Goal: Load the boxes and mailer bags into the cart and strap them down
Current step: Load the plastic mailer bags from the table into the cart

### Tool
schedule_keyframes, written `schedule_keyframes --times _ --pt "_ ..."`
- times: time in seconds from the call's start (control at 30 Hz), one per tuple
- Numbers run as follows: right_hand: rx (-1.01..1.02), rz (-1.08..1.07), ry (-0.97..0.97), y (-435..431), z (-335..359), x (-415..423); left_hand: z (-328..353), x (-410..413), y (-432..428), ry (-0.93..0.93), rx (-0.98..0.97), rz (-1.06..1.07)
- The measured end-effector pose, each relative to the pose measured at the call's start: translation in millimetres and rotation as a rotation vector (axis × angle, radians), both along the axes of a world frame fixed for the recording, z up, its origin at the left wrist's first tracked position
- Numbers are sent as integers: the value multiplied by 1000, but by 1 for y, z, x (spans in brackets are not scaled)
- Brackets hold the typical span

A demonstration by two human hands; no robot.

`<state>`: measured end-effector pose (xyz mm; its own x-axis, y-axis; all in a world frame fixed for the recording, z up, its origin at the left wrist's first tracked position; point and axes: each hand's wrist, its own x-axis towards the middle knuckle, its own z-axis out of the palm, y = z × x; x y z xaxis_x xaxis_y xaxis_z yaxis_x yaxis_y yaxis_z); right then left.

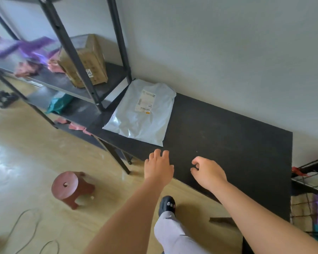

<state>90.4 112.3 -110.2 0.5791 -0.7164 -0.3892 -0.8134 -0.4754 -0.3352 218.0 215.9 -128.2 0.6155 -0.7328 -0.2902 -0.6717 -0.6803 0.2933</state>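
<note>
A pale grey mailer bag (141,114) with a white shipping label lies flat on the black table (228,136), near the wall. My left hand (158,166) hovers just short of the bag's near corner, fingers spread and empty. My right hand (207,171) hangs over the table to the right of it, fingers loosely curled, holding nothing. A cardboard box (84,61) stands on the metal shelf rack (68,83) at the left. A teal mailer bag (60,103) lies on a lower shelf. The wire cart (312,189) shows at the right edge, with purple and teal parcels inside.
Purple and pink bags (31,57) are blurred on the rack's far side, and pink ones (75,126) lie on its bottom shelf. A red-brown stool (70,187) stands on the floor at the left. Cables (31,233) trail across the floor. My leg and black shoe (166,205) are below the table's edge.
</note>
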Motion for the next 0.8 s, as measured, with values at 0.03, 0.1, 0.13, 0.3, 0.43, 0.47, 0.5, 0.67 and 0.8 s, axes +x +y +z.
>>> schedule_keyframes --times 0.03,0.1,0.13,0.3,0.43,0.47,0.5,0.67,0.8 --pt "8 -6 -6 -6 -1 11 1 12 -4 -3 -4 7" --pt "22 -15 -12 -20 -2 35 2 36 -13 -12 -9 19" --pt "26 -21 -16 -27 -3 48 2 48 -18 -22 -12 24" --pt "70 -43 -34 -53 -7 107 5 107 -48 -30 -4 45" --pt "111 -57 -29 -77 -9 145 8 143 -72 -25 19 37" --pt "119 -65 -35 -84 -9 154 8 152 -76 -30 18 33" --pt "127 -75 -45 -89 -9 161 9 159 -80 -36 14 32" --pt "183 -161 -99 -105 -14 189 5 198 -84 -16 13 67" --pt "253 -251 -115 -112 -19 199 1 225 -89 3 -1 121"
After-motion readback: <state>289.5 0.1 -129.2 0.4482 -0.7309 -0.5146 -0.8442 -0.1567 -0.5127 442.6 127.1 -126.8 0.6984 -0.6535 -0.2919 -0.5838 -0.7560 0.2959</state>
